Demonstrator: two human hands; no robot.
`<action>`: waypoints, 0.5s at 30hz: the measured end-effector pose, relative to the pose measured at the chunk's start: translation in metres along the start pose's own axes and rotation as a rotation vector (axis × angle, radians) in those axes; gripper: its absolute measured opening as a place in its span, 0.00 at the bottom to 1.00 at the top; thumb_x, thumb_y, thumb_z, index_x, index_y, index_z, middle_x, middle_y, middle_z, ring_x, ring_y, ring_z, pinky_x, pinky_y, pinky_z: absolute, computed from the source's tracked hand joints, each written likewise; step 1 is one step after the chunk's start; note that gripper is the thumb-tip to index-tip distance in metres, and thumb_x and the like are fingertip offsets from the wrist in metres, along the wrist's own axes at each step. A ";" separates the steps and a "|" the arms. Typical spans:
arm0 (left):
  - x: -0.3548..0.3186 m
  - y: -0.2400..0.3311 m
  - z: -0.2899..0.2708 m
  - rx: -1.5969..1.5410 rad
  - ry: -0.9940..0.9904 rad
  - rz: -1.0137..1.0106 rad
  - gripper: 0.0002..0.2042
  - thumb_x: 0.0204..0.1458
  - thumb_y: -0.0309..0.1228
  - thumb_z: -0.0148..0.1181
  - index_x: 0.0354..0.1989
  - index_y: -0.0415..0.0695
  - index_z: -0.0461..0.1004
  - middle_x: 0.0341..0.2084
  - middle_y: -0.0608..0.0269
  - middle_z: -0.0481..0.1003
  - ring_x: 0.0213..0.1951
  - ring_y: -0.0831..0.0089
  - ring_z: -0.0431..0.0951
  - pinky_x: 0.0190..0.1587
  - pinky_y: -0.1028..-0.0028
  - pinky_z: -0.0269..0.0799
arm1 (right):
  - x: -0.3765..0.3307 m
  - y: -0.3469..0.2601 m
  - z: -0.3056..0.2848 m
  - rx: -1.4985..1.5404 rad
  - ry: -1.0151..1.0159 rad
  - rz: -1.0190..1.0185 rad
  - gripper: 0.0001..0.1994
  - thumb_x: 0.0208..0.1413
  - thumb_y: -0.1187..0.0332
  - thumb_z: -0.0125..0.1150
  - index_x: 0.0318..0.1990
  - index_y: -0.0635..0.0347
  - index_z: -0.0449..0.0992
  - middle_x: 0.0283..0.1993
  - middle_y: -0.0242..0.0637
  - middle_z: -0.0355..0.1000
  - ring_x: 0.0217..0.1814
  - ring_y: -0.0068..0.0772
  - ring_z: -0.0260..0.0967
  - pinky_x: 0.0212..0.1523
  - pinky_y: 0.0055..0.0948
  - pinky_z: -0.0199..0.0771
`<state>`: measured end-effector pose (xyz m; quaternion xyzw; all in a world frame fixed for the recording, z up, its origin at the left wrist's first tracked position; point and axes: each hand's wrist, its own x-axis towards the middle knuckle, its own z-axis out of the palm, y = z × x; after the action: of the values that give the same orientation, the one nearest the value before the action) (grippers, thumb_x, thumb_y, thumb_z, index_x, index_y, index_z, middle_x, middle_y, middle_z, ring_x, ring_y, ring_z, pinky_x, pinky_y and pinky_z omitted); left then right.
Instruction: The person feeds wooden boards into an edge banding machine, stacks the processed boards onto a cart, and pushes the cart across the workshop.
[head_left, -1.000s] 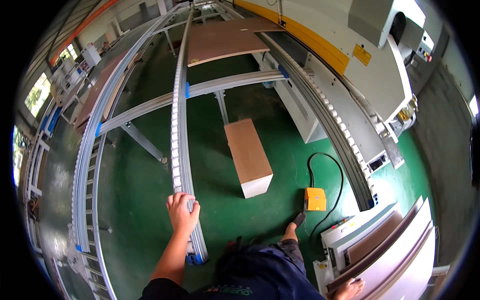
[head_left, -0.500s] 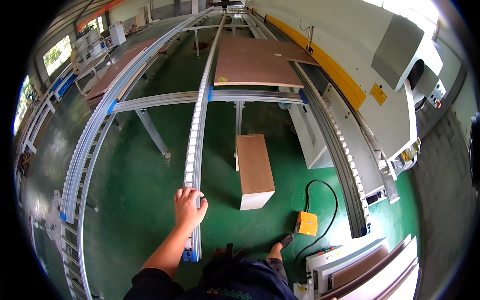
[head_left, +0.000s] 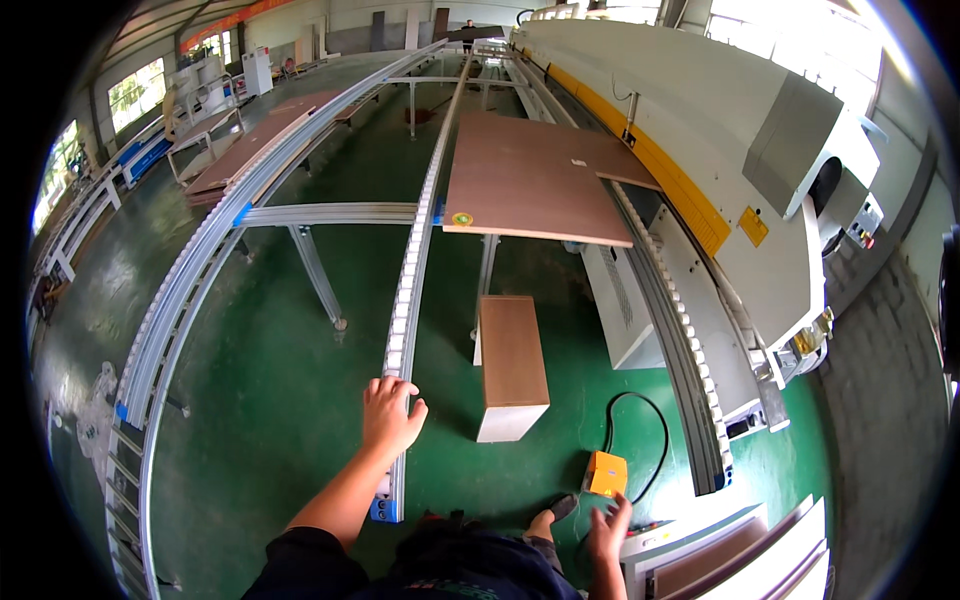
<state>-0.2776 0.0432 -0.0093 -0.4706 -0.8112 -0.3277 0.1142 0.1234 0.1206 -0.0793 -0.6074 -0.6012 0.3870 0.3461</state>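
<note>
My left hand lies over the near part of the middle roller rail, its fingers curled around the rail's top. At the lower right my right hand hangs in the air, holding nothing, with its fingers apart. Just beyond it, a yellow foot pedal with a black cable sits on the green floor; the hand is above and apart from it. Ahead, a large brown board with a round yellow sticker lies across the middle rail and the right roller rail.
A narrow brown-topped box stands on the floor between the rails. The long machine with a yellow strip runs along the right. White and brown panels lean at the lower right. Another roller rail stands left. A person is far off.
The brown board has slid nearer along the rails and now covers part of the crossbeam. My right hand has come into view at the lower right. My left hand stays on the rail.
</note>
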 end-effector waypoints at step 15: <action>-0.002 -0.002 0.001 -0.023 0.126 0.016 0.12 0.43 0.31 0.60 0.35 0.44 0.68 0.34 0.57 0.69 0.40 0.57 0.67 0.44 0.61 0.63 | 0.099 -0.085 0.099 0.981 -0.607 0.446 0.22 0.59 0.63 0.47 0.58 0.64 0.56 0.56 0.51 0.61 0.53 0.51 0.65 0.56 0.46 0.66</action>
<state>-0.2781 0.0418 -0.0121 -0.4567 -0.7950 -0.3649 0.1621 -0.0061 0.2178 -0.0547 -0.3516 -0.2836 0.8368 0.3094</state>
